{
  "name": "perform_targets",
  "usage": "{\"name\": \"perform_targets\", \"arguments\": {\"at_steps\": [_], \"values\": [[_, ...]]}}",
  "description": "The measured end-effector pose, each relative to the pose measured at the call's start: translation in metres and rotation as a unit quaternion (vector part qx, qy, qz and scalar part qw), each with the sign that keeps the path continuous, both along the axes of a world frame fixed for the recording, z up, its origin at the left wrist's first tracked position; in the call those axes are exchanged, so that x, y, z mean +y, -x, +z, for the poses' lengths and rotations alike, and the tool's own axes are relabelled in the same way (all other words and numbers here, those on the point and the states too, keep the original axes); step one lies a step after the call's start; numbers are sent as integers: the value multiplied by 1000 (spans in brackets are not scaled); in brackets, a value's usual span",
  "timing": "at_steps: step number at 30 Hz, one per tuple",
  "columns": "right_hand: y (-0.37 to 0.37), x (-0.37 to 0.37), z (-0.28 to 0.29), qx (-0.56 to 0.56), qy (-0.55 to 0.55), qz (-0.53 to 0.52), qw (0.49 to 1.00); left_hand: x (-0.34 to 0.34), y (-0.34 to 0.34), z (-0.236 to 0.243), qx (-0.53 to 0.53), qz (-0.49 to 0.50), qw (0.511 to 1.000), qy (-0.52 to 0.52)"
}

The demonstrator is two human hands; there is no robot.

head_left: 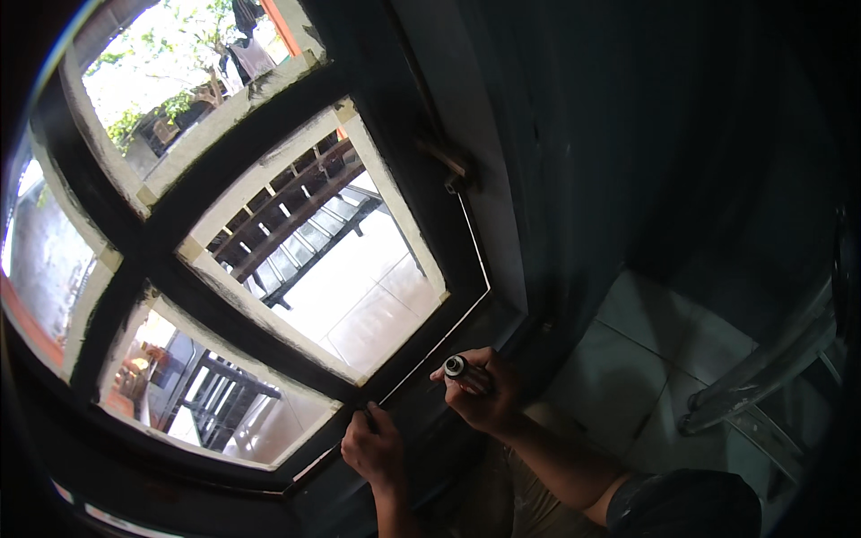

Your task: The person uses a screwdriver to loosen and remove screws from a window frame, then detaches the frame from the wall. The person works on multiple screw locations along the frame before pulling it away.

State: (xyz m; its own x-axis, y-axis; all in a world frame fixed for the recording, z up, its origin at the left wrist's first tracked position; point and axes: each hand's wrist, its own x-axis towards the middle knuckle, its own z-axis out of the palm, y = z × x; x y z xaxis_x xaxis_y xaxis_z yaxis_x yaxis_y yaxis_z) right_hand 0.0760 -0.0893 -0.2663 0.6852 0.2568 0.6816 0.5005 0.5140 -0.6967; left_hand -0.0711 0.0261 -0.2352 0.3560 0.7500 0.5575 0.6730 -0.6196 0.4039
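Note:
A dark-painted window frame (256,336) with several glass panes stands in front of me, pale tape strips (395,197) running round the panes. My right hand (491,405) is closed round a short, shiny cylindrical tool (472,376); its round end faces up toward me, and its exact kind cannot be made out. Beside the lower rail, my left hand (372,450) is closed with the fingertips pinched together against the dark wood. Whatever lies between those fingers is too dark to name. A thin bright gap (421,361) shows along the sash edge near both hands.
A window handle (448,166) sticks out from the frame's right side. At the lower right, a grey tubular chair or stool (762,377) stands on the pale tiled floor (664,359). Through the glass, a slatted bench (309,238) shows outside.

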Motion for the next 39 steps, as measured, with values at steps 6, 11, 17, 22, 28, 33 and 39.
{"name": "perform_targets", "arguments": {"at_steps": [6, 11, 17, 22, 28, 33, 39], "values": [[-14, -3, -2, 37, -36, 55, 997, 12, -5, -7, -24, -16, 999, -31], [-22, -5, -3, 37, -18, 23, 999, 13, -5, -3, -21, -45, 998, -31], [-19, -5, 10, 21, -3, 1, 1000, 12, 5, 1, -41, -61, 997, 20], [-23, -6, 5, 23, -20, -20, 999, 13, 7, -8, -62, -77, 995, 22], [-19, -2, 7, 51, -24, -12, 998, 12, 9, -11, -104, -80, 991, 27], [-4, 0, 17, 83, -28, 8, 996, 9, 18, -7, -128, -94, 986, 46], [70, 2, 37, 149, -65, 142, 976, -29, 80, 11, -240, -276, 922, 126]]}}
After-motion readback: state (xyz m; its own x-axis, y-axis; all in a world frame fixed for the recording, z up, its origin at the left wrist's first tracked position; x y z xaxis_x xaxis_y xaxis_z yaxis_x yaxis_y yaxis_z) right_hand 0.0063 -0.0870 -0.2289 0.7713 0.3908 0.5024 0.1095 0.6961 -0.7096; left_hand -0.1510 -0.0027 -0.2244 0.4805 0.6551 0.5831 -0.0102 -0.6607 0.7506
